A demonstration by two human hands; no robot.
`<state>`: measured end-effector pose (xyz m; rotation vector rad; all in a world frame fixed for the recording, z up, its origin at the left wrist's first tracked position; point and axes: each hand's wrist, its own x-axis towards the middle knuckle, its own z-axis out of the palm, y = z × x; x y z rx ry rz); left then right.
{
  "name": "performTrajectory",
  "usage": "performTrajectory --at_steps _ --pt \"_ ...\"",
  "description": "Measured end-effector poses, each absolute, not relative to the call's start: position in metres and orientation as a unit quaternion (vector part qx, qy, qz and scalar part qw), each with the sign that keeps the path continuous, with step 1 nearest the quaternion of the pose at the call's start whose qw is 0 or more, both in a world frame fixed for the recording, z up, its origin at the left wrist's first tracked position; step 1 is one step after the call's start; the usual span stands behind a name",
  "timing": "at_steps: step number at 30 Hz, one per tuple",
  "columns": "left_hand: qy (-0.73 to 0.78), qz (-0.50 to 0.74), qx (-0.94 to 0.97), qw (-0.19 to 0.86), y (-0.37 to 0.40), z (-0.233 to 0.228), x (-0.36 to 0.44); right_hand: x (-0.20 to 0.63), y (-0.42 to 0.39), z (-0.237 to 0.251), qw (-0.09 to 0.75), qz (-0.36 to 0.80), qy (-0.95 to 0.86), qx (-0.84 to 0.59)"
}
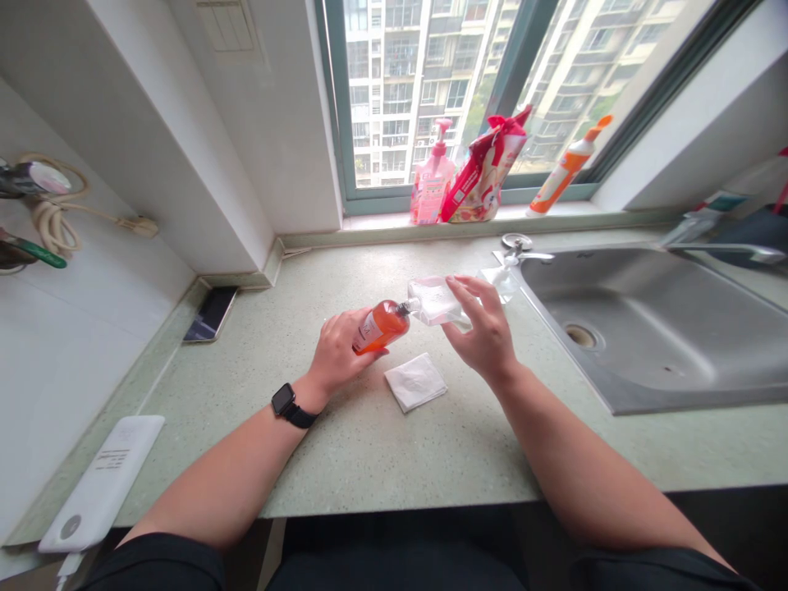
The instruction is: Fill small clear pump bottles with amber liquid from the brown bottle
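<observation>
My left hand (341,349) is wrapped round a bottle of orange liquid (385,324), tilted with its black-threaded neck pointing right. The neck meets the mouth of a clear, boxy bottle (431,297), which lies tipped toward it; whether liquid is flowing I cannot tell. My right hand (483,324) grips the clear bottle between thumb and fingers. On the counter below the bottles is a folded white tissue (416,382). Just beyond my right hand stands a clear pump dispenser part (506,277), partly hidden.
A steel sink (607,386) is at the right. On the sill are a pink pump bottle (432,180), a red bag (486,176) and an orange-white bottle (561,176). A phone (210,314) and a white power bank (104,480) lie left on the counter (345,460).
</observation>
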<state>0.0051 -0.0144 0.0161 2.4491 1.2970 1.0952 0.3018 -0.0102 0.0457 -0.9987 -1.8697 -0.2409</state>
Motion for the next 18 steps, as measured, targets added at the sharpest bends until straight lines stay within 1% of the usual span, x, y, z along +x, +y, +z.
performTrajectory --at_steps 18 --pt "0.432 0.373 0.817 0.084 -0.0135 0.015 0.0051 0.3016 -0.0124 0.0454 0.48 -0.093 -0.763 -0.422"
